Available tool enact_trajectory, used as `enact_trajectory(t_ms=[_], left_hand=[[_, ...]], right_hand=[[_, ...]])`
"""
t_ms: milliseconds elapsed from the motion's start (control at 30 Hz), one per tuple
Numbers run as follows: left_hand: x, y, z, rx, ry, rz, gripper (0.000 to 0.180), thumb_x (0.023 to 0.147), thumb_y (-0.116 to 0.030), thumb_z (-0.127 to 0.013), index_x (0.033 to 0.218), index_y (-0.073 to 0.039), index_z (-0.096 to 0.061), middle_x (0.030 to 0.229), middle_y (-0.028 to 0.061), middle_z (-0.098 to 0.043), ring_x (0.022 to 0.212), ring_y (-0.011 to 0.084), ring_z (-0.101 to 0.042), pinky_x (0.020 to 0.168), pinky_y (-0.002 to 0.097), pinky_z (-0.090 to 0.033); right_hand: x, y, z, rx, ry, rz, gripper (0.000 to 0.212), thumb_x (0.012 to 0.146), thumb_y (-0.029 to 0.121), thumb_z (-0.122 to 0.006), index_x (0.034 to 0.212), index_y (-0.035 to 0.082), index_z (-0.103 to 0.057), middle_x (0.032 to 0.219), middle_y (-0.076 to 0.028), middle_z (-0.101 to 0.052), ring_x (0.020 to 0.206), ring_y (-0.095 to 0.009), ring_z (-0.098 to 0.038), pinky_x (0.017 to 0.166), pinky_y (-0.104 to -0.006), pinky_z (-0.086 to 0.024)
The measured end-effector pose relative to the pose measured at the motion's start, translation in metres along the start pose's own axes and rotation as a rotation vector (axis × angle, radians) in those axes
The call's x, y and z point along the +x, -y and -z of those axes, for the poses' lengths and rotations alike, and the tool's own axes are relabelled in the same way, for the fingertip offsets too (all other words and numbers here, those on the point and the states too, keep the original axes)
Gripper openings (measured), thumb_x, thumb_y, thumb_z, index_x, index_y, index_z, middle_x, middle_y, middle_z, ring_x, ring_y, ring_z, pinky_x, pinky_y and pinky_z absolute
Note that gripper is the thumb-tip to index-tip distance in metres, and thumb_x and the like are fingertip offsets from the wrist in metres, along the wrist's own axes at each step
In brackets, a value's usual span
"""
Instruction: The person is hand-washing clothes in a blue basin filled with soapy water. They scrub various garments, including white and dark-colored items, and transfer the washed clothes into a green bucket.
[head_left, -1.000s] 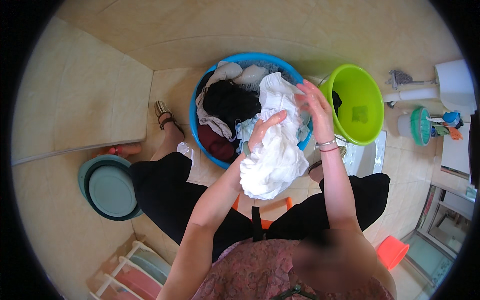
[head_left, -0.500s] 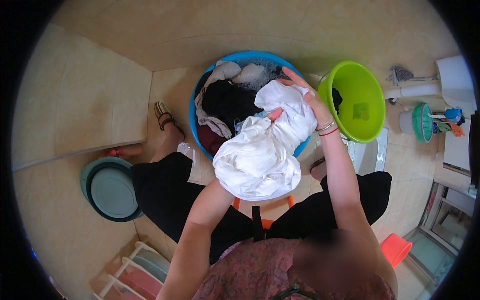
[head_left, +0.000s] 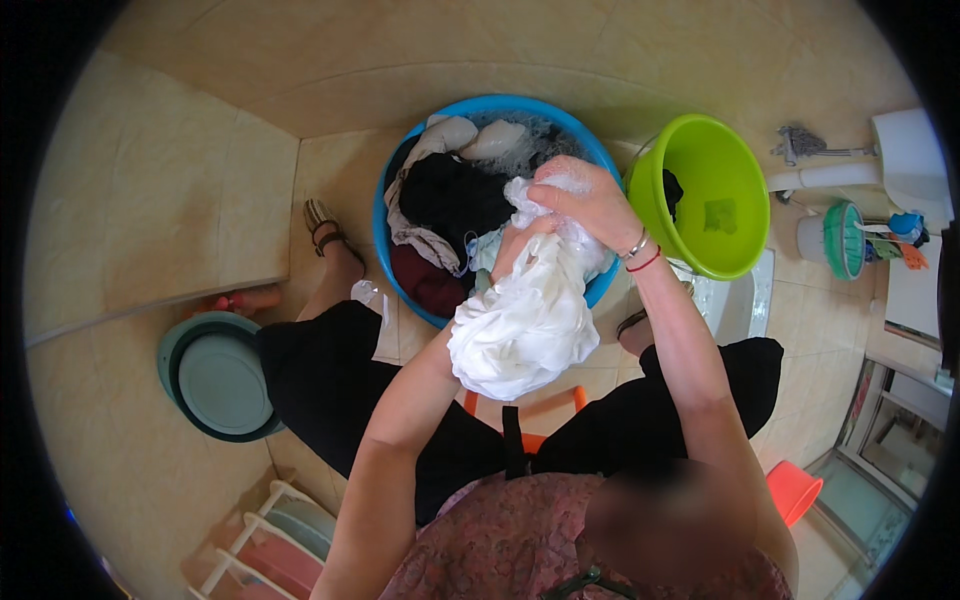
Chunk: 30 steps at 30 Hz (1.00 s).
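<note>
Over the near side of the blue tub (head_left: 500, 101), white cloth (head_left: 525, 335) hangs bunched across the left wrist, its sudsy upper end gripped in the right hand's (head_left: 590, 205) curled fingers; left hand (head_left: 520, 246) partly covered, its grip not readable. Wet, loose bulk could slip off that wrist onto the tiled floor (head_left: 805, 305) or the black trousers (head_left: 330, 385), slack folds and slick suds the likely cause. Black garment (head_left: 455, 195) and maroon garment (head_left: 425, 280) crowd the tub's left; green bucket (head_left: 745, 185) stands just beside its right rim, limiting sideways room.
</note>
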<state>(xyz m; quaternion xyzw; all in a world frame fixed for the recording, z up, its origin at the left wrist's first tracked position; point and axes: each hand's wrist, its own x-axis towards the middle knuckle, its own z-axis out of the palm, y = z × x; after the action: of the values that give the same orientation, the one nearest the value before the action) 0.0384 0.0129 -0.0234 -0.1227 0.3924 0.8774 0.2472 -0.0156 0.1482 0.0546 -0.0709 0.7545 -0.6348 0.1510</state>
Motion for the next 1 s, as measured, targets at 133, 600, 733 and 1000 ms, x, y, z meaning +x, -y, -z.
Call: enact_trajectory(t_ms=[133,600,733,1000], left_hand=[[-0.005,-0.017,-0.011,0.179,-0.023,-0.077,0.025,0.087,-0.022,-0.061,0.099,0.0,-0.064,0.085,0.0042,-0.064,0.072,0.0123,-0.059,0.063,0.0297,-0.046],[0.001,-0.013,0.001,0.664,-0.012,-0.314,0.026,0.088,-0.022,-0.057,0.095,0.002,-0.062,0.084,0.0053,-0.065,0.075,0.0136,-0.056,0.067,0.0317,-0.046],[0.013,-0.005,0.007,0.503,-0.068,-0.215,0.029,0.088,-0.024,-0.061,0.099,0.002,-0.063,0.087,0.0054,-0.065,0.076,0.0132,-0.058,0.068,0.0301,-0.047],[0.031,-0.019,0.004,-0.219,-0.084,-0.111,0.048,0.087,-0.023,-0.07,0.127,-0.008,-0.048,0.109,0.007,-0.062,0.091,0.0166,-0.063,0.072,0.0314,-0.054]], right_hand=[[0.002,-0.001,-0.005,-0.108,-0.089,0.024,0.026,0.084,0.028,-0.07,0.089,0.003,-0.066,0.079,-0.008,-0.065,0.072,-0.013,-0.057,0.07,-0.0288,-0.048],[0.015,-0.034,-0.01,-0.365,-0.132,0.236,0.023,0.084,0.021,-0.056,0.078,0.001,-0.066,0.074,-0.015,-0.062,0.067,-0.026,-0.059,0.064,-0.0333,-0.046],[0.02,-0.053,-0.009,-0.079,-0.155,-0.014,0.026,0.091,0.025,-0.056,0.093,0.001,-0.065,0.089,-0.009,-0.064,0.083,-0.019,-0.059,0.076,-0.0293,-0.045],[-0.014,-0.027,0.009,0.164,-0.15,-0.121,0.088,0.086,0.044,-0.067,0.148,-0.001,-0.023,0.15,-0.019,-0.029,0.139,-0.027,-0.028,0.114,-0.0345,-0.02]])
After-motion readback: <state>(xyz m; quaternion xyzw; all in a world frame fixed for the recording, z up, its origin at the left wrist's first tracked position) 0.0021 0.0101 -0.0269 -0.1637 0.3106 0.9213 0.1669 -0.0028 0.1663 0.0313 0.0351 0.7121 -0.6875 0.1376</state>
